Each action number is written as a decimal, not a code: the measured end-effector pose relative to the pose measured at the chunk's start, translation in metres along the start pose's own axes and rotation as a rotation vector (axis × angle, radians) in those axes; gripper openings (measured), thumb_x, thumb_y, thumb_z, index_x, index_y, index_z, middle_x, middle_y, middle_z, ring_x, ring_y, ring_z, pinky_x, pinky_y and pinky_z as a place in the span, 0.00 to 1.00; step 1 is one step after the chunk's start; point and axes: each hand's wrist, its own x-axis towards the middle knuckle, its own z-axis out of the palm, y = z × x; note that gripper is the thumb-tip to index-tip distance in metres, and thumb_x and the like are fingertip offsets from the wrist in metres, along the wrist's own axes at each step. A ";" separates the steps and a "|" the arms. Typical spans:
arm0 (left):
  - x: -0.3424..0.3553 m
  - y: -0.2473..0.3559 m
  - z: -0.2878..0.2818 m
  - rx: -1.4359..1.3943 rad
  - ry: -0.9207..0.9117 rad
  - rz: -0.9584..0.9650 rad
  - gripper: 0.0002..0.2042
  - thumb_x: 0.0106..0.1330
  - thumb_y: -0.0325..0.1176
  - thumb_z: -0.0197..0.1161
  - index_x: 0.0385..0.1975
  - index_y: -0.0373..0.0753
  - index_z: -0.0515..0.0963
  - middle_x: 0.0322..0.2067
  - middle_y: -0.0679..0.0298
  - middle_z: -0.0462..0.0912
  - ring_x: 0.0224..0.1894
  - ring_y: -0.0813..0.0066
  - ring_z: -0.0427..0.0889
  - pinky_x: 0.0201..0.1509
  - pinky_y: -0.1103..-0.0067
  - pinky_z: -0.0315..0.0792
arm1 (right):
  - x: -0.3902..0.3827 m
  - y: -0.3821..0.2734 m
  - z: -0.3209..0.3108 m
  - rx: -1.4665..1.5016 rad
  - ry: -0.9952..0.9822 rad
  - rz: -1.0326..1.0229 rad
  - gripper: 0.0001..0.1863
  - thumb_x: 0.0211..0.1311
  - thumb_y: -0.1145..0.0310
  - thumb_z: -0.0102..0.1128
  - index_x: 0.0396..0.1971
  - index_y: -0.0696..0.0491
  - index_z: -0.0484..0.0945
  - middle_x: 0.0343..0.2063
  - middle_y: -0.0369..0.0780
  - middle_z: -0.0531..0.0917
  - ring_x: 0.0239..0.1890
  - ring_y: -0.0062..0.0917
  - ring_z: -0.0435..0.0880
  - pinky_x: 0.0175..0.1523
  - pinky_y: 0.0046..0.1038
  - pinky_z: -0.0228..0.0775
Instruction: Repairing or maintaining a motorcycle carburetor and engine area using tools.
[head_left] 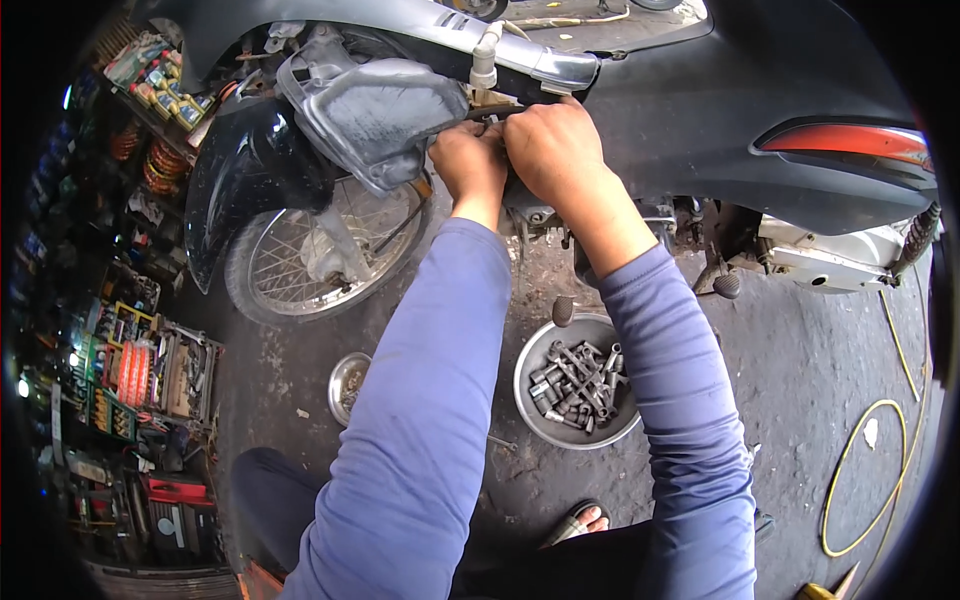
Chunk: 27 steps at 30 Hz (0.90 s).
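My left hand (470, 165) is closed, its fingers curled in beside the dusty grey air filter box (380, 115) of a dark motorbike. My right hand (553, 148) is closed too, just right of the left one and touching or nearly touching it. Both work in the gap under the frame cover's silver trim (562, 72). A short black piece (493, 113) like a hose or cable shows above the knuckles. What the fingers grip is hidden behind the hands. A pale pipe elbow (485, 58) stands just above them.
A metal bowl of sockets and spanners (535, 420) sits on the floor below my forearms, with a smaller bowl (348, 388) to its left. The front wheel (300, 265) is at left. Shelves with tools and parts (150, 370) line the left side; a yellow hose (828, 515) lies at right.
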 end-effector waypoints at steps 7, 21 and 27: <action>0.001 0.000 0.002 0.039 0.207 0.300 0.10 0.52 0.33 0.69 0.24 0.31 0.83 0.22 0.50 0.83 0.27 0.56 0.84 0.37 0.70 0.75 | 0.001 -0.001 -0.002 0.009 -0.014 0.026 0.12 0.54 0.69 0.51 0.17 0.49 0.82 0.22 0.42 0.84 0.30 0.34 0.84 0.44 0.34 0.71; -0.003 0.010 0.001 -0.173 0.150 -0.018 0.09 0.48 0.27 0.67 0.29 0.31 0.83 0.28 0.52 0.85 0.30 0.61 0.84 0.40 0.70 0.75 | 0.000 0.004 0.007 -0.003 0.024 -0.037 0.08 0.53 0.70 0.52 0.21 0.51 0.81 0.25 0.42 0.84 0.33 0.35 0.84 0.40 0.36 0.74; -0.003 0.004 -0.001 -0.133 0.049 0.041 0.08 0.48 0.29 0.69 0.27 0.33 0.84 0.27 0.50 0.84 0.29 0.62 0.84 0.38 0.70 0.74 | 0.002 0.004 0.009 -0.013 0.042 -0.035 0.08 0.53 0.71 0.52 0.20 0.51 0.81 0.25 0.42 0.84 0.33 0.34 0.84 0.39 0.35 0.73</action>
